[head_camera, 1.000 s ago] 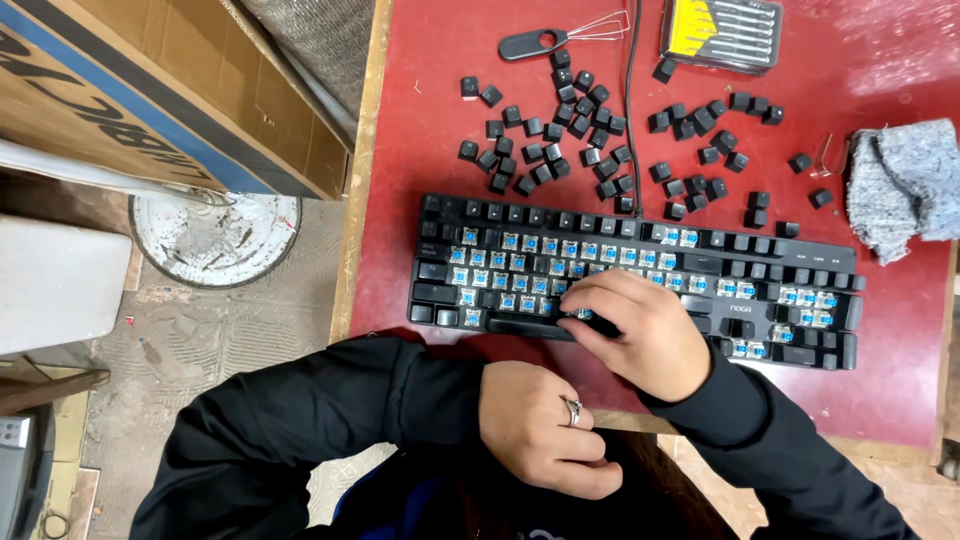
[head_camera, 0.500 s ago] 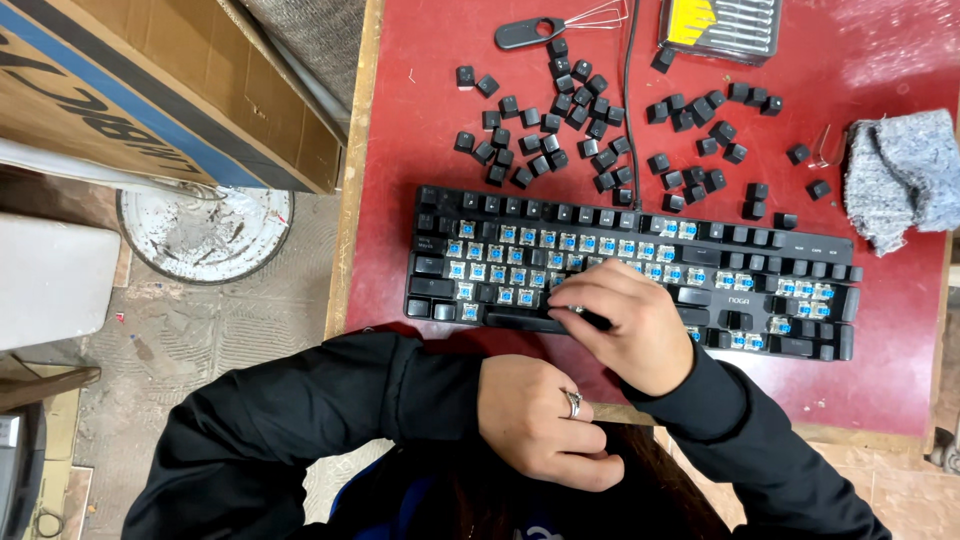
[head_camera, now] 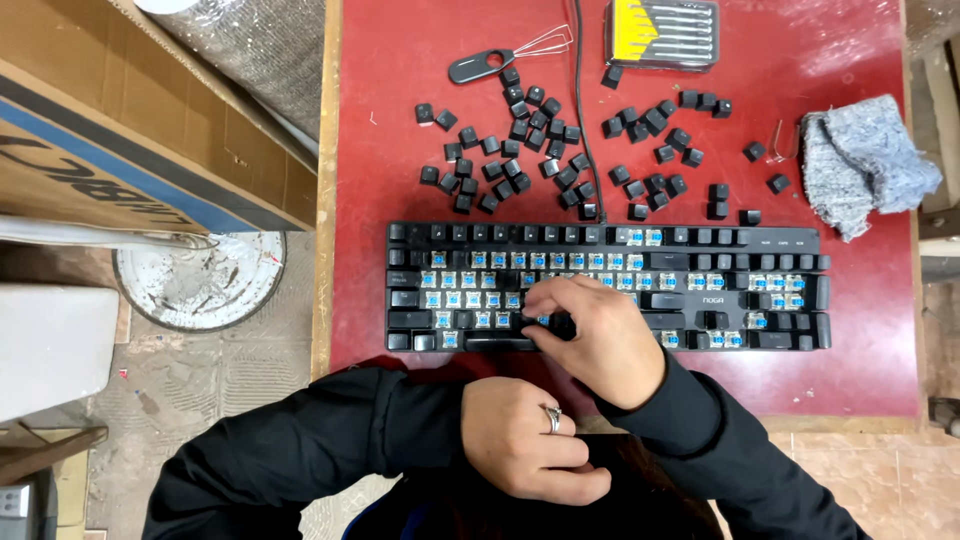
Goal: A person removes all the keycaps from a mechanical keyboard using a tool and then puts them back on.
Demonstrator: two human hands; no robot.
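Seen from above: a red table (head_camera: pixel 400 150), the largest thing in view, bearing a black mechanical keyboard (head_camera: pixel 700 290) lengthwise near the edge closest to the person. Many caps off the keyboard, blue switches (head_camera: pixel 470 299) bare across its middle rows and number block; caps in place along the top row and at both ends.

Left of the keyboard, off the table: a big brown cardboard box (head_camera: pixel 120 110) with a blue stripe, and below it a round white-spattered lid or bucket top (head_camera: pixel 200 280) on the floor. Beyond the keyboard's right end, a crumpled grey cloth (head_camera: pixel 865 160). Beyond the keyboard's far edge, a yellow-and-clear case of small screwdrivers (head_camera: pixel 660 32), a black cable (head_camera: pixel 580 110) running from the keyboard toward the table's far side, a scatter of loose black keycaps (head_camera: pixel 530 140) in two clusters either side of that cable, and a wire keycap puller (head_camera: pixel 500 58) with a dark handle.

Right hand (head_camera: pixel 600 340) over the keyboard's lower middle rows, fingers curled down, tips pressed at a dark keycap (head_camera: pixel 555 325) beside the bare switches; cannot tell whether pinched or merely pushed. Left hand (head_camera: pixel 525 445) off the keyboard, at the near table edge against dark clothing, loosely curled, ring on one finger, nothing visibly held.
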